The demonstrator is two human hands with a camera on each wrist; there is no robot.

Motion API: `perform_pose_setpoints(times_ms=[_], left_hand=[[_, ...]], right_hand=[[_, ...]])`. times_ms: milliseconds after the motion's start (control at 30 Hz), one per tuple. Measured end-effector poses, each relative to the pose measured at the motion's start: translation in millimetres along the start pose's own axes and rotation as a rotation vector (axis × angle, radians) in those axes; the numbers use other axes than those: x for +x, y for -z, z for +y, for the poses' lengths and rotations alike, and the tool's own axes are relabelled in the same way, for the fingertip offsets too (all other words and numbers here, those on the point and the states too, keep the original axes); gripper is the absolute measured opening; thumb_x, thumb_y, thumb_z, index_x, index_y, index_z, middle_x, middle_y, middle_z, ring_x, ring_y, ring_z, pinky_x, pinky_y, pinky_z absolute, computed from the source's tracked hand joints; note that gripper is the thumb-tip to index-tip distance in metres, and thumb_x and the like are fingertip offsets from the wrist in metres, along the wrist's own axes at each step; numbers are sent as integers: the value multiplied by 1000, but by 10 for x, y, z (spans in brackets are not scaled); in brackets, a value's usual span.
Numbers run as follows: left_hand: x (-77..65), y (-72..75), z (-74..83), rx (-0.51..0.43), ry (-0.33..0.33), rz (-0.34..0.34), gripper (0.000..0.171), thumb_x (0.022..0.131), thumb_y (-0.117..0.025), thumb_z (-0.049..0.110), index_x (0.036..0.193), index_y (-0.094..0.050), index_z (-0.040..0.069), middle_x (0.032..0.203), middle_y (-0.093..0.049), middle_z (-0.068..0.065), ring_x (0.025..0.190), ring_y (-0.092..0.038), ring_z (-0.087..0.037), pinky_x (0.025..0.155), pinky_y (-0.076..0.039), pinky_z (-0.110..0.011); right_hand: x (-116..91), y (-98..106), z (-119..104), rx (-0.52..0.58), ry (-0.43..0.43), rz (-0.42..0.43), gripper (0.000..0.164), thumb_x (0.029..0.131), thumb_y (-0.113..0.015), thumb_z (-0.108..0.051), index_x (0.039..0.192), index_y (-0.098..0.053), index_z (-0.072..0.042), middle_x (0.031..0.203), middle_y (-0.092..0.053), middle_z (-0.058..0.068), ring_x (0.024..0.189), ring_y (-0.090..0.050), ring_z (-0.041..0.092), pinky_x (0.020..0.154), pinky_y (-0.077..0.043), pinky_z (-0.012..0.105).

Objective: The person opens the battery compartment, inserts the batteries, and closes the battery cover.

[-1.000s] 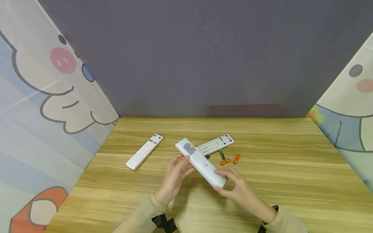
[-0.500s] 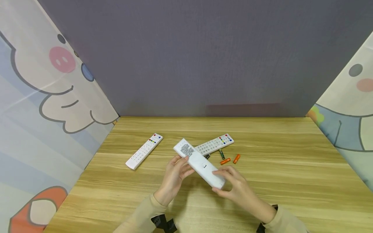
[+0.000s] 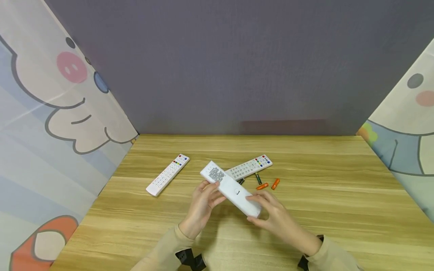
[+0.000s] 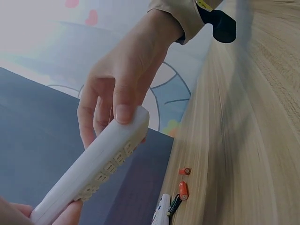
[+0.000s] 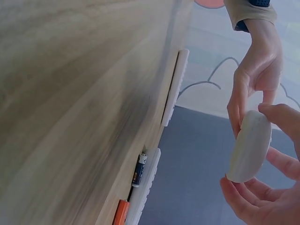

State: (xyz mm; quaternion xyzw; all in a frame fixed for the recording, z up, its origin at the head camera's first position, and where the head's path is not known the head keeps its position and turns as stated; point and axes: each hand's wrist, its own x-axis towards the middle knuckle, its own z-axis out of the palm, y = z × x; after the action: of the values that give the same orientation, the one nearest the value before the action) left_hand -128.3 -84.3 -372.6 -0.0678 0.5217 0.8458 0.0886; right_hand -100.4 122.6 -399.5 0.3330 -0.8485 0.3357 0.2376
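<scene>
A white remote control (image 3: pixel 233 191), back face up with a grey label near its far end, is held above the table in both hands. My left hand (image 3: pixel 202 206) grips its middle, thumb along one edge. At the near end my right hand (image 3: pixel 278 216) holds the remote between thumb and fingers. The left wrist view shows the held remote (image 4: pixel 96 161) edge-on, its buttons facing down. In the right wrist view, the end of the remote (image 5: pixel 251 147) sits between the right thumb and fingers. Its battery cover looks closed.
Another white remote (image 3: pixel 168 175) lies buttons-up on the wooden table (image 3: pixel 339 203) at left. A third remote (image 3: pixel 251 167) lies behind the held one, partly hidden. Near it are two orange batteries (image 3: pixel 262 186) and two dark batteries (image 3: pixel 259 178). A grey panel (image 3: pixel 237 67) stands behind.
The held remote has turned slightly, its far end shifting left and its back facing the head camera more. My right hand has moved slightly left with it. The objects on the table stay put.
</scene>
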Motion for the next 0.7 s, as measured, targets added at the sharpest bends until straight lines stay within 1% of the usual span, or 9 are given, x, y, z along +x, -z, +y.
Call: perform_pose_setpoints(times_ms=[200, 400, 567, 700], left_hand=[[-21, -13, 4, 0, 18, -10, 33, 85, -51, 3, 114, -39, -8, 93, -59, -7, 76, -61, -15, 73, -54, -28], [-35, -33, -1, -8, 34, -14, 26, 85, -51, 3, 109, -42, -5, 91, -59, -6, 76, -61, -14, 72, -54, -27], [-40, -36, -4, 1, 33, -16, 28, 86, -51, 4, 110, -41, -5, 94, -59, -7, 77, -61, -14, 72, -54, -27], [-46, -38, -5, -2, 34, -21, 30, 85, -51, 4, 112, -40, -6, 96, -58, -9, 78, -61, -15, 72, -54, -27]], right_hand=[[53, -6, 30, 63, -40, -51, 50, 59, -79, -16, 104, -60, -6, 107, -54, 9, 94, -54, 21, 72, -54, 31], [112, -16, 37, 98, -84, -96, 50, 63, -78, -18, 109, -58, -10, 109, -53, 6, 95, -53, 19, 71, -54, 30], [135, -7, 21, 131, -125, -131, 51, 65, -77, -19, 112, -57, -11, 111, -52, 5, 95, -52, 17, 70, -53, 28], [138, -10, 20, 154, -141, -149, 52, 67, -76, -19, 114, -56, -12, 111, -51, 6, 92, -53, 17, 69, -53, 27]])
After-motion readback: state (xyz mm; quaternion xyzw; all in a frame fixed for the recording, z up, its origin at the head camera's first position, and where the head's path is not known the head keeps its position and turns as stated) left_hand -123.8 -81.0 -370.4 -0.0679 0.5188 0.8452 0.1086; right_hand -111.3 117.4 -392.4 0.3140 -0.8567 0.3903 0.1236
